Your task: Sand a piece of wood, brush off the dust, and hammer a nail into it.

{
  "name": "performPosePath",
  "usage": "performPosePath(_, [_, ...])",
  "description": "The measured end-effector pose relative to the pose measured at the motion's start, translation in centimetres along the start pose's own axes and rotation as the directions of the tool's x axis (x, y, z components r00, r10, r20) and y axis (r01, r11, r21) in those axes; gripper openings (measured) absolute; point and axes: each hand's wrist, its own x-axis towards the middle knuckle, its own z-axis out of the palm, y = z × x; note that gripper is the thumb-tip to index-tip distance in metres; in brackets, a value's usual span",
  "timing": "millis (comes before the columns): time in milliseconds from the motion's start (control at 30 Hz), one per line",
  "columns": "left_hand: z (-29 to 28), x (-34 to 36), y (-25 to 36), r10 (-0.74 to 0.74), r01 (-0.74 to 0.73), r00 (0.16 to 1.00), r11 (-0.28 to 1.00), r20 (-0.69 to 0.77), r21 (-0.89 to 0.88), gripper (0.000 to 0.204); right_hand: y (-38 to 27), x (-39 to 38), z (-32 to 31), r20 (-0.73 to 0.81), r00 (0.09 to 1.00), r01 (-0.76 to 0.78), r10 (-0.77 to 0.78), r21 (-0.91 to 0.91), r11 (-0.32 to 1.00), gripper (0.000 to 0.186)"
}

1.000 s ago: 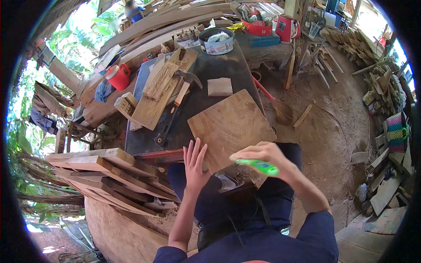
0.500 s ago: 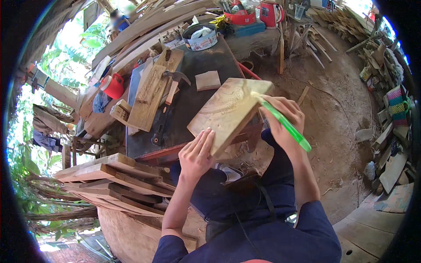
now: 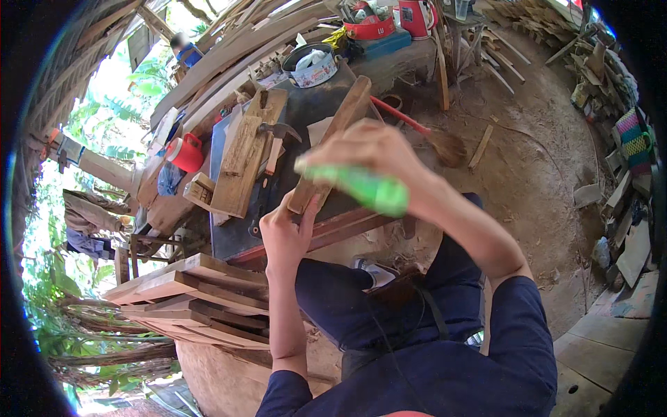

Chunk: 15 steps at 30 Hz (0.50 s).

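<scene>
My left hand (image 3: 285,233) grips the near end of a thick wooden board (image 3: 352,108), with the thumb on one side and the fingers on the other. The board is tipped up so that its narrow edge faces me, above the dark table (image 3: 333,92). My right hand (image 3: 385,153) is closed round a green-handled brush (image 3: 358,184), blurred by motion. The brush crosses in front of the board near its lower end, its pale tip pointing left. Whether the bristles touch the wood cannot be made out.
On the table lie a claw hammer (image 3: 281,131), wooden planks (image 3: 240,167) and a round tin (image 3: 310,68). A red jug (image 3: 185,153) stands left. Stacked boards (image 3: 191,274) are beside my left arm. A red-handled broom (image 3: 445,144) lies beyond the table; a person (image 3: 186,52) is far back.
The board has turned from showing its broad face to standing on edge. My right hand has swung left with the brush, and my left hand has shifted its grip to the board's near end.
</scene>
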Motion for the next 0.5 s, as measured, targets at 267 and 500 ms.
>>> performPosePath(267, [-1.4,1.3,-2.5,-0.109,0.108,0.994,0.994,-0.024,-0.032,0.025,0.7,-0.1,5.4,-0.121,0.992,0.057,-0.035,0.186,0.981,0.034])
performPosePath(500, [-0.3,1.9,-4.7,-0.227,0.188,0.961,0.955,-0.158,-0.23,0.03,6.4,0.5,9.5,-0.495,0.863,-0.041,0.1,0.13,0.991,0.017])
